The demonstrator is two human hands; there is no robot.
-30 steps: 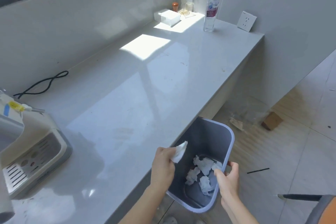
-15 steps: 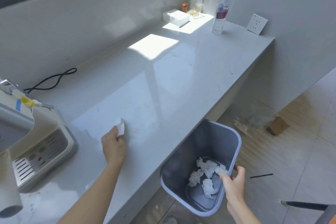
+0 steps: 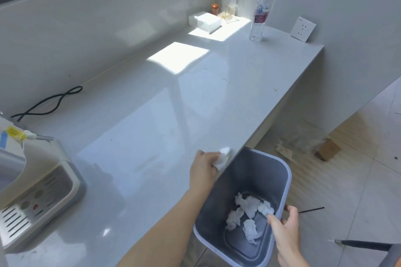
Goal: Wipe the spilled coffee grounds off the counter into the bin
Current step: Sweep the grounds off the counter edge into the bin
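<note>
Sweeping toward the edge is the step I judge to be in hand. My left hand [image 3: 202, 166] pinches a crumpled white tissue [image 3: 223, 157] and presses it onto the grey counter [image 3: 152, 115] right at its front lip. Directly below that spot is the open mouth of the grey bin [image 3: 286, 176]. My right hand [image 3: 284, 230] grips the bin's near rim with fingers curled over it, holding the bin tipped toward the counter. Several wadded tissues [image 3: 249, 208] lie at its bottom. The coffee grounds themselves are too fine for me to make out under or beside the tissue. A few small dark specks sit further along the counter, well apart from the hand, and I cannot tell whether they are grounds. Next, I think the tissue must be drawn over the lip so whatever it has gathered drops inside. The bin needs to stay tucked close under the edge, since any gap there could let grounds fall to the floor.
</note>
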